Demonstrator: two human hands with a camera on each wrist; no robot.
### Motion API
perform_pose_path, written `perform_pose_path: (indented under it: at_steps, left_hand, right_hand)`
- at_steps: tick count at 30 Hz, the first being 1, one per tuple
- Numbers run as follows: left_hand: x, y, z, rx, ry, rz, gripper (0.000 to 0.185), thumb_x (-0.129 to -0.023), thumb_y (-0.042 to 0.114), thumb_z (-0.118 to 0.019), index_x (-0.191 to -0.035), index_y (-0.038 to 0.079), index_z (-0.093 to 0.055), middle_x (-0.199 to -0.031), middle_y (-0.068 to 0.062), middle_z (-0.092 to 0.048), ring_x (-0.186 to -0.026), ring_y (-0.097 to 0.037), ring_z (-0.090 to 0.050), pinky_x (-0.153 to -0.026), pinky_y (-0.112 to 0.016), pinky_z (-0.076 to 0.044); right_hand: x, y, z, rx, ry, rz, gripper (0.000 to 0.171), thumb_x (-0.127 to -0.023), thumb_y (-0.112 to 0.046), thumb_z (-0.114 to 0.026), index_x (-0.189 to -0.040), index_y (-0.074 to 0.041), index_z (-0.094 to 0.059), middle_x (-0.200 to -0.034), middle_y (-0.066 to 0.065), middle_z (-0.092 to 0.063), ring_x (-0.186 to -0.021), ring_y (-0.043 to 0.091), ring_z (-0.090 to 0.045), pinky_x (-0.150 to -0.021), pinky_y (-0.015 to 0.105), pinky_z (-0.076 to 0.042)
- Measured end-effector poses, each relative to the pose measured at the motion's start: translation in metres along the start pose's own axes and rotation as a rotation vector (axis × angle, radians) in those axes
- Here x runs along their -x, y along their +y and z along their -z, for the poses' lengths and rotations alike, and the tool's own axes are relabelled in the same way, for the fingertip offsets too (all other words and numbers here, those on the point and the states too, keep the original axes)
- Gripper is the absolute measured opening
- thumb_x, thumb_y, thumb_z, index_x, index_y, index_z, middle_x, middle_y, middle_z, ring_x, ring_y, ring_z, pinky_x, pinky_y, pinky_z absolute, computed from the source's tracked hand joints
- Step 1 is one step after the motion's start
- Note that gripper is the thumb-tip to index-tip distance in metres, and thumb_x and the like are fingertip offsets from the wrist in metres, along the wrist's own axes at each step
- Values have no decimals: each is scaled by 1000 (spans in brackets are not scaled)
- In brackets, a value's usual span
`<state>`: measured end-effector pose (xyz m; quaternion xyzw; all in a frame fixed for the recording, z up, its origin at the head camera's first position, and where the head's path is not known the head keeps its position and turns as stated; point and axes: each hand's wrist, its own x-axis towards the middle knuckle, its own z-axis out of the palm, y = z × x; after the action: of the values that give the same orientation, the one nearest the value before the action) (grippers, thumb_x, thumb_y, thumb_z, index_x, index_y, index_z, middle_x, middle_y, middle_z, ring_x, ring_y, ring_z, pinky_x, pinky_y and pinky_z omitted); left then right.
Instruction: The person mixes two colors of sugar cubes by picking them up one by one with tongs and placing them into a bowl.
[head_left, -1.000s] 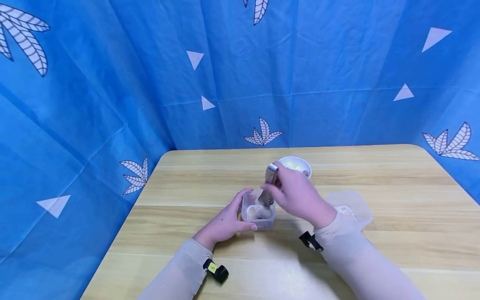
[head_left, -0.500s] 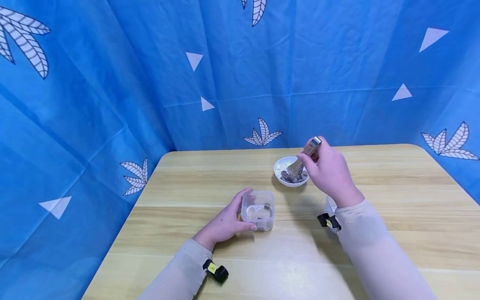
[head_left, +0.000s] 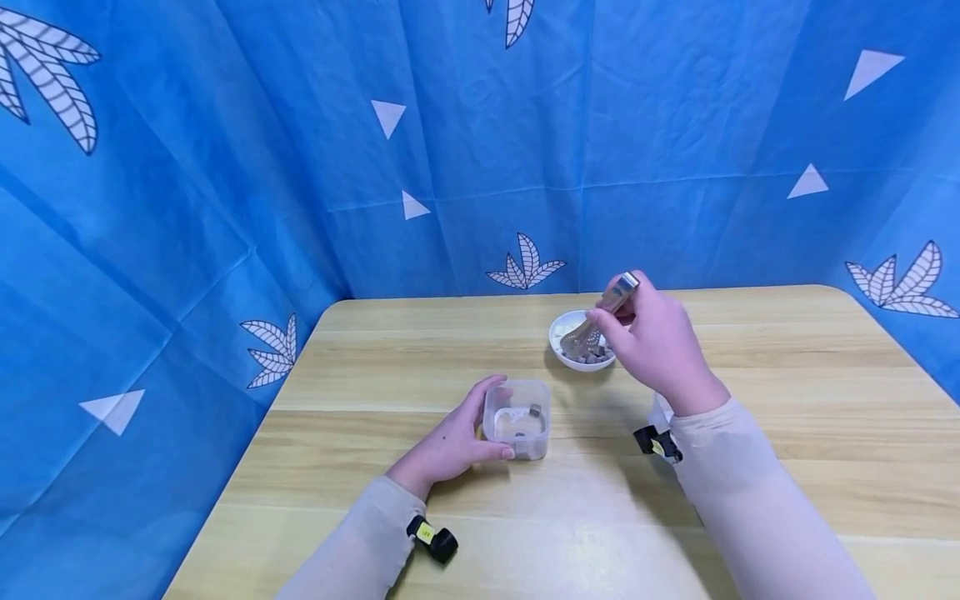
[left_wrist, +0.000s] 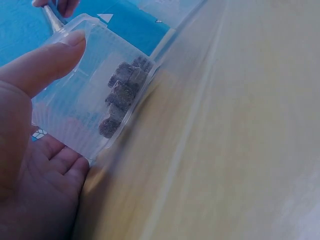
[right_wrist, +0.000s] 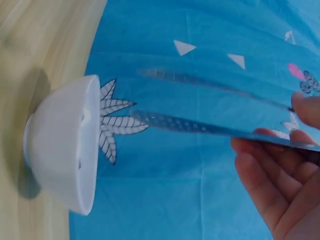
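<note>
The head view is bright and evenly lit, sharp at the centre, with straight edges bowed by a wide lens toward the corners. Soft shadows fall on the table (head_left: 787, 392) beside the bowl (head_left: 558, 337) and under both arms, and pale glare lies near its front edge. The left wrist view is hazy and soft. In the right wrist view the tongs (right_wrist: 210, 125) are blurred.

Pale beige long sleeves (head_left: 750, 492) to both wrists; small black clip-on device with yellow label (head_left: 432, 539) strapped at each cuff; bare hands.
</note>
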<state>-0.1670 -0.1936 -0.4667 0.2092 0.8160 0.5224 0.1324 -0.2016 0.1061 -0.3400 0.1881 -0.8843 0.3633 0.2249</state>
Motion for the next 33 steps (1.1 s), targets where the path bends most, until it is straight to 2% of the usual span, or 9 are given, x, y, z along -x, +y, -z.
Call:
perform_pose_path:
  at_steps: [3,6,11,15,18,20,23,26,33]
  left_hand:
    - [0,0,0,9,-2,-6,105,-81,25,-87,-161,30,-18,-157,5,-39,-144,-18,-35,-120,-46,-21]
    - [-1,1,1,17,-5,-11,105,-81,25,-87,-160,32,-19,-157,5,-39,-143,-18,-37,-120,-46,-21]
    - [0,3,2,41,-10,-10,104,-81,24,-87,-159,37,-20,-157,6,-39,-140,-18,-42,-119,-47,-24]
    - [1,3,2,33,-13,-5,105,-82,25,-86,-161,31,-18,-157,6,-38,-139,-19,-43,-118,-46,-27]
    - [1,3,2,19,-13,-3,104,-82,27,-86,-161,29,-18,-158,4,-38,-139,-18,-42,-118,-46,-28]
    - [1,3,2,19,-15,-10,102,-83,28,-85,-161,30,-19,-157,3,-38,-138,-18,-44,-118,-46,-28]
    - [0,2,2,27,-21,-28,99,-84,28,-85,-159,35,-21,-156,3,-39,-136,-16,-45,-118,-46,-27]
    - [-2,1,3,30,-23,-34,99,-83,29,-85,-159,35,-20,-156,3,-39,-135,-17,-47,-117,-46,-29]
    - [-1,1,3,6,-20,5,103,-83,34,-85,-161,29,-18,-158,1,-37,-138,-19,-44,-118,-48,-28]
  right_hand:
    - [2,-10,0,-73,-20,69,21,-96,-19,-71,-106,-7,-58,-88,2,-68,-75,15,-66,-67,33,-56]
    - [5,-21,-1,-142,-66,144,18,-95,-15,-72,-105,-8,-59,-88,0,-68,-72,12,-65,-62,29,-57]
    - [10,-37,-14,-178,-208,198,18,-94,-16,-74,-103,-13,-60,-90,-4,-67,-71,9,-63,-59,26,-55]
    - [16,-44,-30,-107,-309,228,20,-92,-18,-76,-101,-15,-58,-90,-7,-65,-79,8,-66,-68,25,-57]
    - [21,-47,-43,16,-349,280,24,-91,-22,-78,-100,-17,-57,-83,-10,-61,-69,7,-62,-61,26,-53]
    - [24,-49,-51,111,-355,326,26,-89,-26,-79,-100,-17,-57,-79,-10,-59,-62,7,-56,-55,25,-48]
    - [27,-50,-59,186,-363,367,27,-89,-29,-78,-102,-15,-58,-76,-10,-57,-55,7,-48,-49,25,-43]
    - [28,-47,-61,176,-355,367,25,-90,-27,-78,-101,-15,-59,-75,-11,-55,-55,6,-47,-50,24,-43]
    - [24,-42,-56,79,-344,316,25,-91,-26,-78,-96,-17,-55,-75,-11,-54,-60,5,-50,-55,26,-47]
